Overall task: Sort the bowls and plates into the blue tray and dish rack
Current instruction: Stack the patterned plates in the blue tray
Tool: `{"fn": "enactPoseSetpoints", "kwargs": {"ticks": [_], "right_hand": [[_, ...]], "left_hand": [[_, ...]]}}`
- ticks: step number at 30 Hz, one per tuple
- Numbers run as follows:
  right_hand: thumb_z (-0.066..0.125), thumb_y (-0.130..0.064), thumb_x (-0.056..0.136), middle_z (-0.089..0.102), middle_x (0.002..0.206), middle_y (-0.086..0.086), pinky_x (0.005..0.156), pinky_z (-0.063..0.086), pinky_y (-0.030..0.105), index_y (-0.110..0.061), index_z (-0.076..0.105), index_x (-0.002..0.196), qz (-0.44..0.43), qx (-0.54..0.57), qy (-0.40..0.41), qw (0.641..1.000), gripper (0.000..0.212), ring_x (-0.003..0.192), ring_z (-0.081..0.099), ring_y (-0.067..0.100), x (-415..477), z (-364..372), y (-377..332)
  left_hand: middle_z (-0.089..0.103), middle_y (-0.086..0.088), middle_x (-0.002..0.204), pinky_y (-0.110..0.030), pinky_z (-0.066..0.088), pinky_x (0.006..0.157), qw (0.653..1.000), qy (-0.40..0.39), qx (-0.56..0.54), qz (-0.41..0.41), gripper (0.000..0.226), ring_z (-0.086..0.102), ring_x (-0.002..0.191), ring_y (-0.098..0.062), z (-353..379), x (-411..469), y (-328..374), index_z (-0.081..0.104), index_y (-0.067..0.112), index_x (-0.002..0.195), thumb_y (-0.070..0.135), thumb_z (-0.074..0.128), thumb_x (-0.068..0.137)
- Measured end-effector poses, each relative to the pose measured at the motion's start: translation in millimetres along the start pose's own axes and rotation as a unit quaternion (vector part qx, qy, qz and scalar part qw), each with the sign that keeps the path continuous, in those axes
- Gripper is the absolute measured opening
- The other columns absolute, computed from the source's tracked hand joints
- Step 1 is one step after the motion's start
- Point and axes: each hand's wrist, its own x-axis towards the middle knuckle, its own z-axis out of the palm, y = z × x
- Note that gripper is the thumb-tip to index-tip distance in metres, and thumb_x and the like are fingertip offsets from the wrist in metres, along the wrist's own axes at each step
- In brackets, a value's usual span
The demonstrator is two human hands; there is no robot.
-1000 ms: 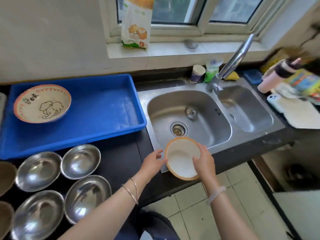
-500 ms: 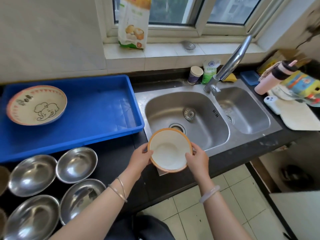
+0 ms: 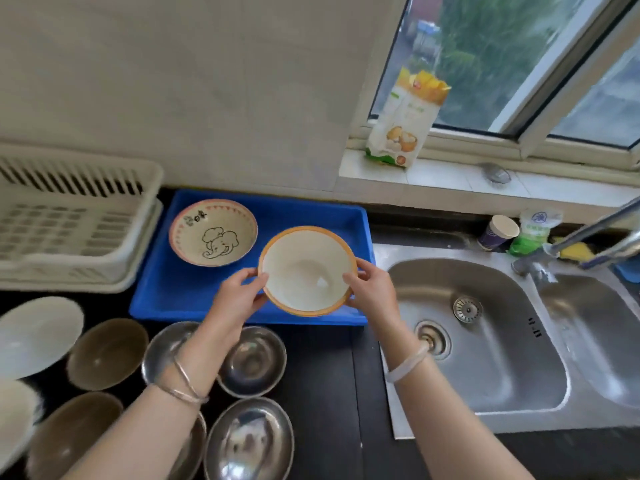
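Head view shows the sorting at an early stage. One bowl with an elephant drawing (image 3: pixel 213 232) already lies in the blue tray (image 3: pixel 194 292), toward its back left corner. A second bowl with an orange rim (image 3: pixel 307 270) is held over the tray's right half, mouth up and tipped a little toward the camera; whether its base touches the tray floor cannot be told. The left hand (image 3: pixel 239 295) pinches its left rim, thumb on the inside edge, and the right hand (image 3: pixel 372 289) grips the right rim the same way.

The white dish rack (image 3: pixel 79 220) stands just left of the tray and looks empty, so nothing seems to have gone there yet. Much is left on the dark surface (image 3: pixel 322 393) in front of the tray: several metal bowls (image 3: pixel 252 362), two brownish bowls (image 3: pixel 107 353), and pale plates (image 3: pixel 36 336) at the left edge, blurred. The sink (image 3: pixel 485 341) to the right holds no dishes.

By my reckoning, the held bowl is about to become the second piece placed, with most of the bowls and all the plates yet to be sorted.
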Motion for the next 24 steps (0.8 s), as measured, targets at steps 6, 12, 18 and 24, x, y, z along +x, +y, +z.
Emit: {"fn": "enactPoseSetpoints", "kwargs": {"ticks": [6,12,18,24], "right_hand": [[0.051,-0.005,0.087,0.067,0.084,-0.002,0.053,0.055,0.025,-0.017,0.065,0.108,-0.023,0.008,-0.066,0.997,0.029,0.067,0.062,0.01,45,94,-38],[0.053,-0.007,0.08,0.065,0.073,-0.006,0.062,0.06,0.033,-0.018,0.067,0.086,-0.015,-0.027,-0.051,0.998,0.019,0.072,0.065,0.019,91,162,-52],[0.054,-0.003,0.079,0.07,0.085,0.014,0.078,0.056,0.054,-0.01,0.069,0.077,-0.028,-0.097,-0.029,0.995,0.017,0.092,0.066,0.038,115,199,-51],[0.053,-0.003,0.084,0.067,0.08,0.01,0.073,0.056,0.038,-0.005,0.07,0.088,-0.039,-0.158,-0.033,0.986,0.018,0.074,0.06,0.026,124,212,-40]], "left_hand": [[0.063,-0.001,0.094,-0.024,0.051,0.069,0.993,0.096,-0.06,0.041,0.011,0.061,0.087,-0.012,-61,53,27,0.058,0.01,0.101,0.01,0.055,0.091],[0.058,-0.006,0.108,-0.025,0.049,0.067,0.982,0.169,-0.065,0.057,0.019,0.056,0.096,-0.019,-89,108,40,0.059,0.007,0.11,0.01,0.055,0.091],[0.061,-0.008,0.104,-0.028,0.045,0.071,0.975,0.216,-0.028,0.043,0.017,0.056,0.092,-0.02,-101,143,34,0.061,0.011,0.107,0.014,0.054,0.092],[0.062,-0.011,0.115,-0.04,0.05,0.09,0.974,0.224,0.013,0.02,0.028,0.058,0.104,-0.026,-109,161,22,0.059,0.007,0.117,0.016,0.055,0.091]]}}
